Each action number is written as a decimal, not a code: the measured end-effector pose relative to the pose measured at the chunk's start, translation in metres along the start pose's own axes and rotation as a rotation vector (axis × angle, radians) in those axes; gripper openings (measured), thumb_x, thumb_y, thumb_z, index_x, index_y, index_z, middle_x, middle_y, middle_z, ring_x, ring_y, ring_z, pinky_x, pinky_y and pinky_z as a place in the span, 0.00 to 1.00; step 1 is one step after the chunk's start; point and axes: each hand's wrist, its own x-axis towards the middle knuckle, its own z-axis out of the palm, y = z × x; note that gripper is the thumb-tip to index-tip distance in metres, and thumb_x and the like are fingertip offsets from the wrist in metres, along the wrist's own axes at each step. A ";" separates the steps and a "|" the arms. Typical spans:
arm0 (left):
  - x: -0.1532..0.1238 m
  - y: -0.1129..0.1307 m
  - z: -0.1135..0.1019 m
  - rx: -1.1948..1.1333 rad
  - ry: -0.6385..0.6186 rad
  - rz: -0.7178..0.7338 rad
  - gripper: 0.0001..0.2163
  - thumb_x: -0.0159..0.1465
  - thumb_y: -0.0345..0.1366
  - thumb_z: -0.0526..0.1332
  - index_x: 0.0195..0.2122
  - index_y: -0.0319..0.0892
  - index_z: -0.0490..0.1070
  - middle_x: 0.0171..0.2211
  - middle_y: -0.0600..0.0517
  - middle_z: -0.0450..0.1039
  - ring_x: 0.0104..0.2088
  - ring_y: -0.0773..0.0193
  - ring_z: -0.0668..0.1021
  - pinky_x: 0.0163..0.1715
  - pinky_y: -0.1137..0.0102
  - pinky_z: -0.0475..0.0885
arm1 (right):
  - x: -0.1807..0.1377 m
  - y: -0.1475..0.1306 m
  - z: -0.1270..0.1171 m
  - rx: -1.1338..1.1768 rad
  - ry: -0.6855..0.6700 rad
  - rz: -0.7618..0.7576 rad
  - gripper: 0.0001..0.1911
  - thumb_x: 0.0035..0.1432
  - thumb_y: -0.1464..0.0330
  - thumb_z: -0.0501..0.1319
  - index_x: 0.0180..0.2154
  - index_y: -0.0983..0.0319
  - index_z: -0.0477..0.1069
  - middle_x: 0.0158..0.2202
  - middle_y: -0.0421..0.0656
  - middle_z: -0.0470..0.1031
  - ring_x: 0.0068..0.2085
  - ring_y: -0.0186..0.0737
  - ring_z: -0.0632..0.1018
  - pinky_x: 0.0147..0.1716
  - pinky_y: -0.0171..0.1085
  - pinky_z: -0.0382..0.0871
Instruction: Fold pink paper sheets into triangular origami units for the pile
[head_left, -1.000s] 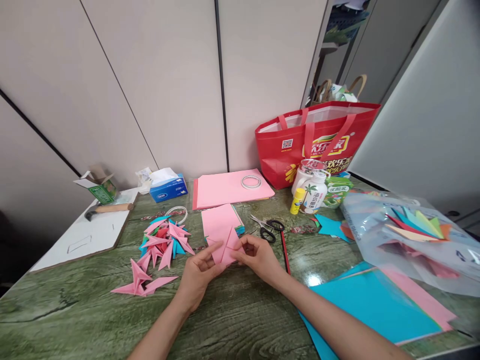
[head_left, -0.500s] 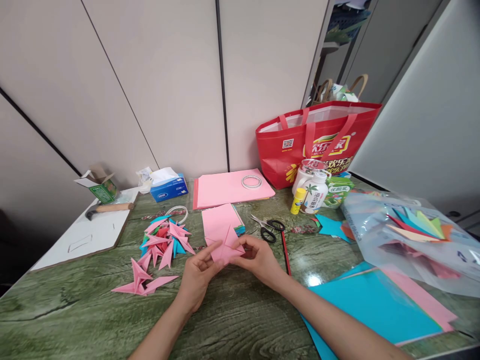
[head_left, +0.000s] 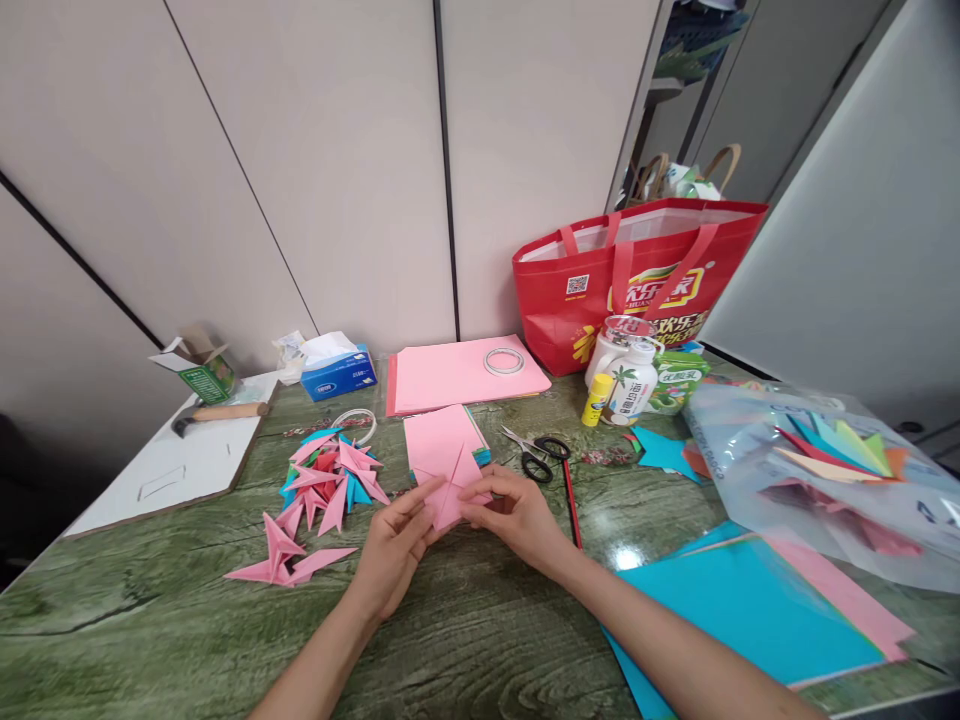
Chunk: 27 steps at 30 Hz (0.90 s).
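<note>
A piece of pink origami paper (head_left: 450, 488) with crossing creases is held up between both hands, over the table's middle. My left hand (head_left: 397, 545) pinches its left edge between thumb and fingers. On the right edge, my right hand (head_left: 517, 510) grips it the same way. Just behind lies a stack of small paper squares (head_left: 439, 435), pink on top and partly hidden by the held sheet. Left of my left hand are folded pink paper pieces (head_left: 281, 555) and a heap of pink, red and blue ones (head_left: 330, 475).
Scissors (head_left: 536, 460) and a red pencil (head_left: 571, 505) lie right of the stack. A glue stick (head_left: 596, 400) stands before a red bag (head_left: 630, 270). Blue paper sheets (head_left: 742, 610) and a plastic bag (head_left: 825, 480) cover the right side. A hammer (head_left: 217, 413) rests on a white board (head_left: 165, 470).
Both hands still hold the pink paper, which has tilted slightly and is turned a little. My left fingers have shifted on its lower left edge. The surrounding things stay in place.
</note>
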 end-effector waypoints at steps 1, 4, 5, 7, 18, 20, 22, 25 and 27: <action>0.000 0.000 0.000 0.008 -0.001 0.002 0.15 0.49 0.31 0.65 0.40 0.44 0.74 0.33 0.52 0.75 0.38 0.63 0.73 0.40 0.69 0.69 | 0.000 0.000 0.000 0.003 0.002 0.002 0.07 0.44 0.66 0.65 0.30 0.60 0.74 0.28 0.39 0.63 0.24 0.29 0.69 0.22 0.31 0.67; -0.001 0.001 0.001 0.061 -0.009 0.002 0.18 0.48 0.30 0.66 0.42 0.44 0.73 0.37 0.51 0.75 0.39 0.64 0.73 0.41 0.71 0.67 | 0.000 0.001 -0.001 0.002 0.008 0.006 0.07 0.44 0.66 0.65 0.30 0.60 0.74 0.28 0.39 0.63 0.24 0.30 0.69 0.22 0.31 0.67; -0.001 0.001 0.002 0.086 -0.009 0.001 0.19 0.47 0.29 0.66 0.43 0.43 0.72 0.37 0.50 0.75 0.38 0.64 0.74 0.40 0.71 0.67 | 0.000 0.002 -0.001 -0.001 0.010 0.006 0.07 0.44 0.66 0.65 0.30 0.60 0.74 0.28 0.39 0.63 0.24 0.30 0.69 0.22 0.31 0.67; -0.001 0.000 0.002 0.139 0.000 0.009 0.21 0.47 0.29 0.67 0.44 0.42 0.72 0.34 0.50 0.76 0.35 0.64 0.74 0.38 0.72 0.67 | 0.000 0.002 -0.001 -0.004 0.015 0.006 0.08 0.44 0.65 0.65 0.30 0.60 0.74 0.28 0.39 0.63 0.24 0.30 0.68 0.22 0.30 0.67; 0.000 -0.006 0.001 0.269 0.114 0.100 0.15 0.46 0.31 0.67 0.36 0.40 0.75 0.29 0.51 0.77 0.30 0.66 0.74 0.31 0.74 0.68 | 0.000 -0.004 0.002 0.027 0.015 0.029 0.07 0.44 0.66 0.65 0.27 0.62 0.73 0.27 0.39 0.66 0.22 0.29 0.69 0.22 0.31 0.68; 0.000 -0.007 0.001 0.287 0.130 0.109 0.13 0.45 0.32 0.68 0.33 0.40 0.76 0.29 0.51 0.77 0.29 0.65 0.75 0.31 0.74 0.68 | 0.000 -0.004 0.002 0.029 0.014 0.036 0.07 0.43 0.65 0.65 0.27 0.61 0.73 0.27 0.39 0.66 0.22 0.29 0.69 0.22 0.32 0.68; -0.001 -0.007 0.001 0.303 0.123 0.108 0.13 0.45 0.33 0.68 0.33 0.40 0.77 0.29 0.50 0.78 0.29 0.65 0.75 0.31 0.74 0.68 | 0.000 -0.005 0.002 0.032 0.016 0.039 0.08 0.43 0.64 0.65 0.27 0.61 0.73 0.27 0.39 0.67 0.22 0.29 0.69 0.22 0.32 0.68; -0.001 -0.007 0.000 0.318 0.119 0.105 0.13 0.45 0.33 0.68 0.34 0.41 0.77 0.28 0.51 0.78 0.27 0.65 0.74 0.29 0.74 0.68 | 0.000 -0.006 0.003 0.045 0.015 0.052 0.08 0.43 0.64 0.65 0.26 0.62 0.73 0.26 0.39 0.67 0.22 0.29 0.68 0.22 0.31 0.68; -0.001 -0.008 -0.001 0.318 0.125 0.106 0.13 0.45 0.33 0.68 0.34 0.41 0.77 0.26 0.52 0.77 0.26 0.66 0.73 0.28 0.75 0.67 | 0.000 -0.005 0.004 0.071 0.027 0.075 0.09 0.42 0.64 0.66 0.26 0.62 0.71 0.25 0.38 0.65 0.22 0.29 0.68 0.22 0.31 0.68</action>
